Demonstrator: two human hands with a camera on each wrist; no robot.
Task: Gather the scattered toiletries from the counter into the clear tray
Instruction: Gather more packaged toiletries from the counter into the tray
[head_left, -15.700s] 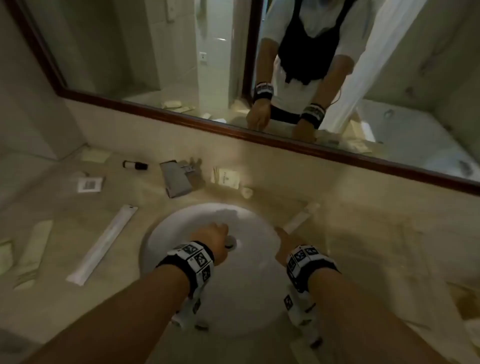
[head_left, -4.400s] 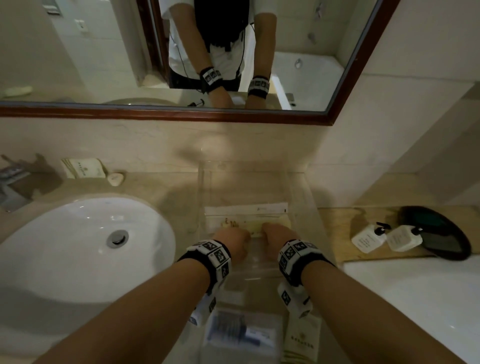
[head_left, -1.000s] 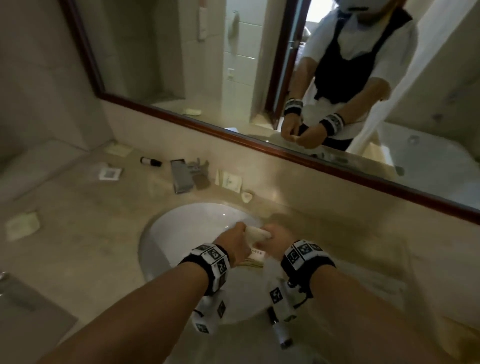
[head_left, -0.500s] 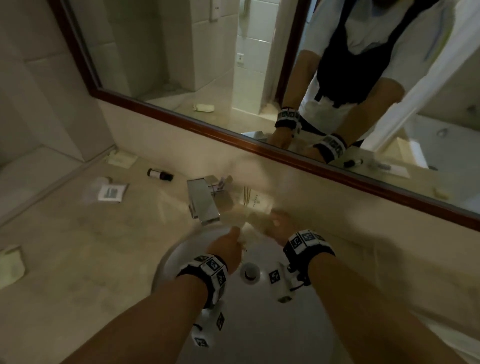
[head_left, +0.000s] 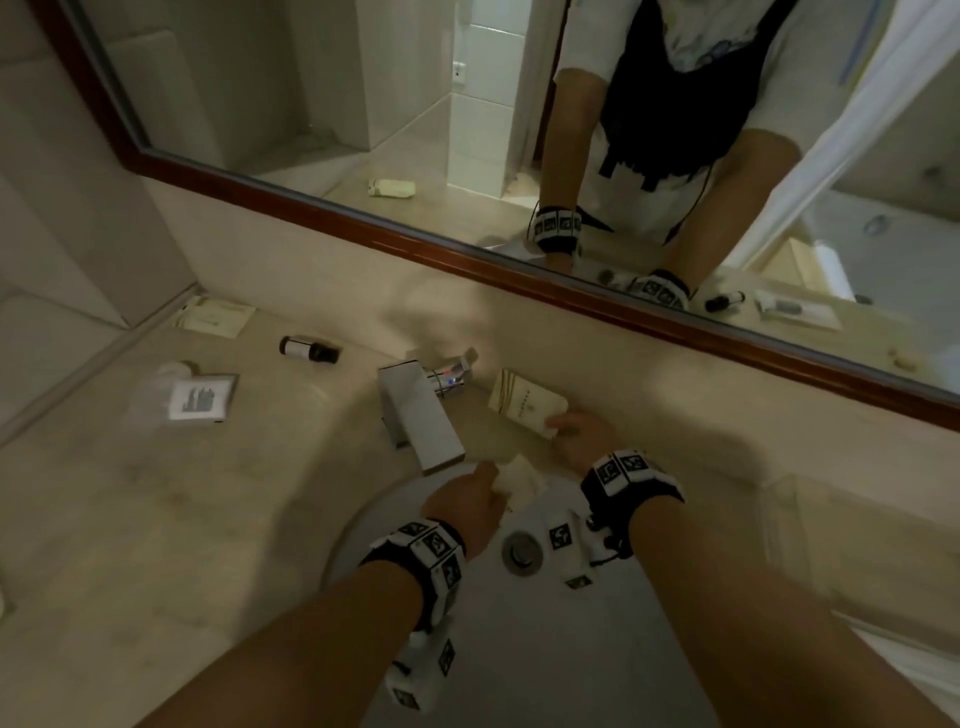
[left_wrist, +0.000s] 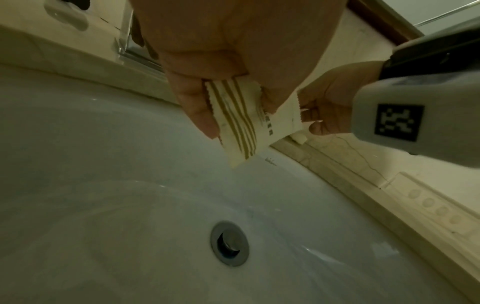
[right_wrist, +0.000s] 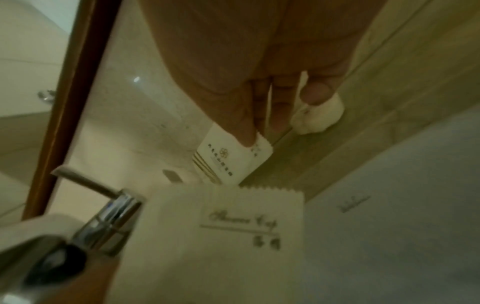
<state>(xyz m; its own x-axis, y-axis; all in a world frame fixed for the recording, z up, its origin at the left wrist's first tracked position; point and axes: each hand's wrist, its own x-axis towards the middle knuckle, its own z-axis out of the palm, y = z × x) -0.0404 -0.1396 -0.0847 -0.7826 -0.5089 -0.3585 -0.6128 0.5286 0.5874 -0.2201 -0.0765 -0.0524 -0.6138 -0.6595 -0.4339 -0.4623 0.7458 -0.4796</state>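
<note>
My left hand (head_left: 488, 483) hovers over the basin and pinches a cream sachet (left_wrist: 239, 123) with gold stripes, marked as a shower cap (right_wrist: 221, 236). My right hand (head_left: 563, 423) reaches to the back of the counter. Its straight fingers (right_wrist: 249, 127) touch the corner of a cream packet (head_left: 524, 405) that leans against the backsplash right of the tap. Its thumb (right_wrist: 315, 94) lies over a small white lump (right_wrist: 319, 117) on the counter. The clear tray is out of view.
A chrome tap (head_left: 421, 410) stands behind the white basin (head_left: 571, 649). On the counter to the left lie a small dark-capped bottle (head_left: 309, 349), a square packet (head_left: 200, 400) and a flat cream sachet (head_left: 215, 317). A mirror (head_left: 363, 104) runs along the back wall.
Both hands were together on the sachet over the basin. My right hand has left it and reached forward to the packet by the backsplash; the left hand keeps the sachet.
</note>
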